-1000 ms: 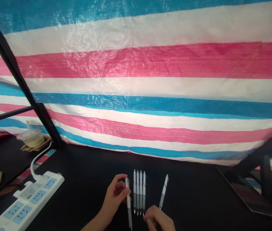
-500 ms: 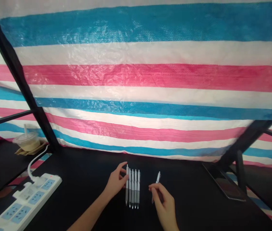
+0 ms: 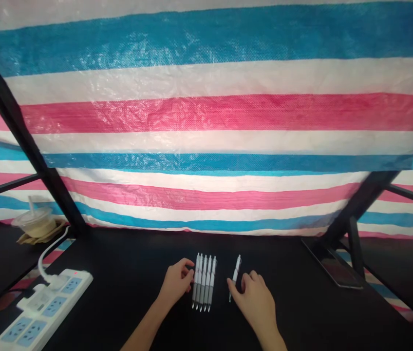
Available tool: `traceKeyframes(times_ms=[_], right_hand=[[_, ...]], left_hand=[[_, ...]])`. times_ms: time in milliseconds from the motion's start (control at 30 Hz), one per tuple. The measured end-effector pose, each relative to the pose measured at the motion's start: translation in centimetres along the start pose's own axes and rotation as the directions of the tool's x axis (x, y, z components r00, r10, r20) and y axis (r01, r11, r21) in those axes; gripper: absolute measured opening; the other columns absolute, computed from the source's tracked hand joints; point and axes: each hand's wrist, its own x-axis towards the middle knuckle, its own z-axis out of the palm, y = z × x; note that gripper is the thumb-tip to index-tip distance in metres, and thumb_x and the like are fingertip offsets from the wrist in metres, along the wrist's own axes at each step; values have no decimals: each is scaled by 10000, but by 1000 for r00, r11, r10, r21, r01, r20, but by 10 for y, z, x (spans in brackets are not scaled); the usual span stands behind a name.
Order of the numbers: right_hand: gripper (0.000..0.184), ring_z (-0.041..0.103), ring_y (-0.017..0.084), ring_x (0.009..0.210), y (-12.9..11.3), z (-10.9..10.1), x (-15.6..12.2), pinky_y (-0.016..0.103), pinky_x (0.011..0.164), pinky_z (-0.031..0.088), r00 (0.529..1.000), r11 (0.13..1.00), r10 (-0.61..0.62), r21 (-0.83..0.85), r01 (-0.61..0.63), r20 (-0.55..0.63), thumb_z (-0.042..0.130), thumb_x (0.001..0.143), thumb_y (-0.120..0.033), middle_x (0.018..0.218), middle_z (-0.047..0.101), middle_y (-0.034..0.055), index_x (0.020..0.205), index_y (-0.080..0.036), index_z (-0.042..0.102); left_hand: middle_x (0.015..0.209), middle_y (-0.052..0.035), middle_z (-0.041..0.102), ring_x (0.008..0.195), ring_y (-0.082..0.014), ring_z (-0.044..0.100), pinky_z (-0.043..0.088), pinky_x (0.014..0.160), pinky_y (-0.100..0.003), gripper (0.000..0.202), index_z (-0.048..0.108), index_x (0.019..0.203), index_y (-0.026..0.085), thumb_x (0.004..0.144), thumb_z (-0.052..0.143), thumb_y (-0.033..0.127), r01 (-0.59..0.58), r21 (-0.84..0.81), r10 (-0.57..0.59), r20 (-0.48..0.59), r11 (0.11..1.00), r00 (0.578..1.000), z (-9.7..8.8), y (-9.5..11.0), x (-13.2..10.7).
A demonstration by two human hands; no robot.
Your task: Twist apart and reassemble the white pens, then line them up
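While a row [image 3: 203,282] of five pens lies side by side on the bench [image 3: 129,273], the loose pen [image 3: 236,269] lies apart, to the right of the row and slightly slanted. The right hand [image 3: 257,300] is farther right of the row, thumb across the loose pen's lower part, other fingers bent but clear of it, not grasping. Just left of the row, the left hand [image 3: 176,282] has loosely curled, empty fingers; whether they touch the row is unclear. The loose pen should prove light, stiff and smooth, apt to roll, so best pinched at its lower grip.
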Motion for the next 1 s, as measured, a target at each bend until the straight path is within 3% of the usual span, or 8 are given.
traceKeyframes(times_ms=[233,400,567,700,800,867,1000], right_hand=[[288,512,252,761,2,9,-1,334,642,298,999,996,-18,90,15,32,526,791,-255,684,497,44,538,-242,388],[329,448,177,597,10,-1,0,300,583,277,995,944,79,316,-93,57,421,893,-419,635,435,-15,620,-236,403],[456,391,140,540,3,-2,-3,271,540,288,983,784,27,606,-133,182,395,895,-598,559,369,-56,702,-210,537],[535,323,96,448,-15,7,-13,246,465,228,945,617,-71,759,-210,319,479,833,-693,471,367,-79,701,-185,585],[530,291,63,410,-32,17,-29,225,435,187,896,500,-141,811,-303,421,615,752,-704,439,379,-95,677,-181,566],[541,303,55,363,-44,24,-42,212,405,181,835,424,-194,811,-403,516,650,716,-713,400,404,-97,702,-179,563],[639,468,110,365,-64,38,-69,202,370,298,631,277,-318,706,-652,708,569,728,-758,451,519,-50,918,-149,595]], left_hand=[[554,-23,701,394,-143,584,448,427,-247,210,643,917,152,784,640,315,32,-75,-25,85,997,996,4,3,-3],[580,-38,706,446,-142,613,470,462,-241,291,634,981,133,790,673,350,98,-194,-78,108,976,991,-12,8,3],[698,-49,723,553,-133,646,487,523,-222,414,625,1126,143,793,713,375,161,-327,-84,237,931,968,-28,13,1],[734,-47,715,539,-123,630,452,490,-206,481,623,1153,154,738,786,334,197,-418,-45,347,887,937,-25,14,-2],[660,-12,663,519,-102,591,433,493,-198,344,666,983,148,746,787,366,189,-495,5,365,848,931,-23,12,-2],[590,19,602,495,-84,550,419,493,-191,298,665,859,145,745,790,391,180,-538,30,359,823,933,-25,11,-1],[532,31,551,450,-71,497,392,471,-189,302,674,793,134,720,813,393,204,-581,36,374,788,927,-30,10,0]])
